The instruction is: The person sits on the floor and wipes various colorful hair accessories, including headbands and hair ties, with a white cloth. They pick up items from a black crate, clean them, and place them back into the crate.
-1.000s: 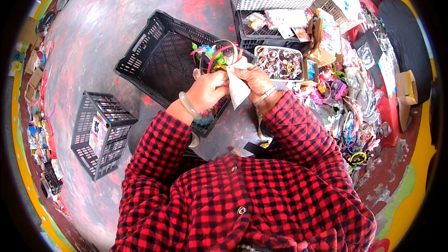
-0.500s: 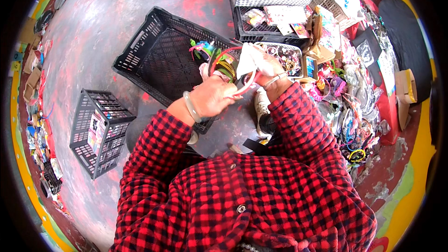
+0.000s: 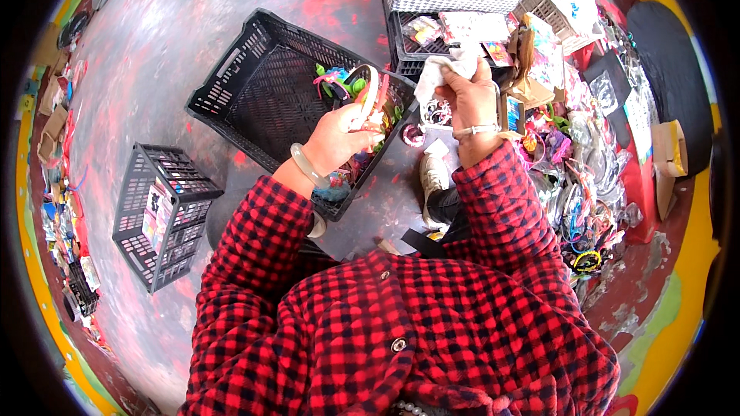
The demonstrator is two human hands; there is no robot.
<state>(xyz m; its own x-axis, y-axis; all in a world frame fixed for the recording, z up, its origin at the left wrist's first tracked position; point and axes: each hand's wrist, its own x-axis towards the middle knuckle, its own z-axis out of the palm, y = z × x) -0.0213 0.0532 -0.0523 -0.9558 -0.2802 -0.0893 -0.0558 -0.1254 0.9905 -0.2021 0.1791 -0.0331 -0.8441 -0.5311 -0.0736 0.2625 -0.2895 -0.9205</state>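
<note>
My left hand (image 3: 337, 137) is closed on headbands (image 3: 372, 91), one pale and curved, another pinkish-red beside it. It hangs over the right end of a large black plastic crate (image 3: 281, 100). Colourful hair accessories (image 3: 333, 82) lie in that end of the crate, partly hidden by the hand. My right hand (image 3: 473, 105) pinches a crumpled white cloth (image 3: 432, 77) between thumb and fingers, apart from the headbands. Beneath the cloth, a container of small beaded hair ties (image 3: 438, 114) shows only in part.
A smaller black crate (image 3: 166, 216) stands at the left. Stacked crates (image 3: 451, 1) with packaged goods are at the far right. Piled bagged accessories (image 3: 582, 192) spread along my right side. A round hair tie (image 3: 413, 135) lies on the floor near my shoe (image 3: 434, 185).
My hands have moved apart. The left has drawn the headbands up and left over the crate; the right has carried the white cloth away to the right.
</note>
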